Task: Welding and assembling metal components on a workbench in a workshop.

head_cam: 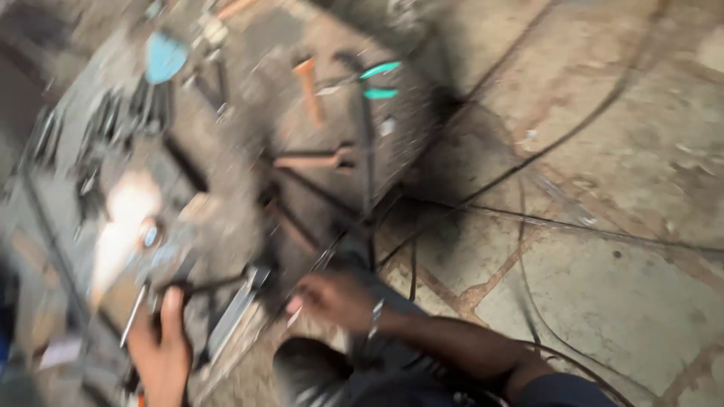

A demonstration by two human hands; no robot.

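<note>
This is a rough metal workshop, seen through motion blur. A dirty grey work surface [249, 90] carries scattered dark metal tools [113, 120], a wooden-handled hammer [308, 87] and pliers with turquoise grips [379, 81]. Black cables [558, 136] run over the stained, cracked stone floor [626, 286]

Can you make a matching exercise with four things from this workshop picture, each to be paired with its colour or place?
Things:
1. pliers handles
2. hammer handle
3. left hand
4. right hand

Colour or place:
a. orange-brown, lying on the dark metal work surface
b. bottom left, gripping a dark tool beside a thin metal rod
c. turquoise, at the top centre
d. low centre, reaching toward the metal frame, a band on its wrist

Pairs: 1-c, 2-a, 3-b, 4-d. The picture is blurred, so finer details cannot be told.
</note>
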